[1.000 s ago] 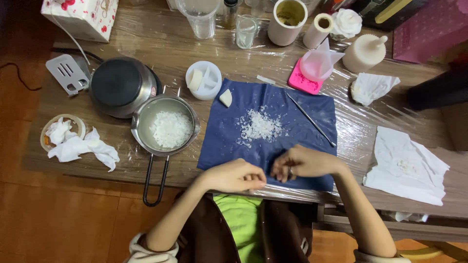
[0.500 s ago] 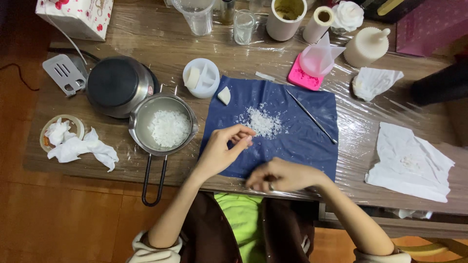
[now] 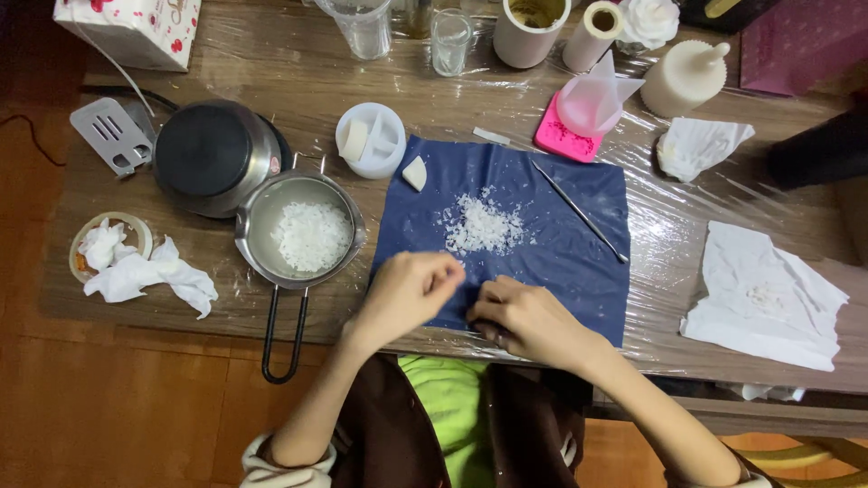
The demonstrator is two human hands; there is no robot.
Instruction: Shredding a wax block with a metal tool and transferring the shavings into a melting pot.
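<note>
A pile of white flakes (image 3: 480, 226) lies in the middle of a dark blue mat (image 3: 568, 262) on the plastic-covered wooden table. My left hand (image 3: 409, 289) rests on the mat's near left part, fingers curled together just short of the pile. My right hand (image 3: 526, 318) sits knuckles up on the mat's front edge, fingers bent under, close beside the left one. I see nothing held in either hand. A steel pot (image 3: 259, 210) with more white flakes stands left of the mat, its wire handle pointing toward me.
A round hot plate (image 3: 212, 154) and a slotted spatula (image 3: 113, 136) are at the left. A white round dish (image 3: 372, 140), a white wedge (image 3: 416, 173) and a thin metal rod (image 3: 579, 208) lie by the mat. Cups, a pink mould (image 3: 561, 140) and tissues (image 3: 755, 298) surround it.
My left hand went out to the flake pile and has pulled back with fingers curled. My right hand shifted along the mat's front edge and now lies next to the left.
</note>
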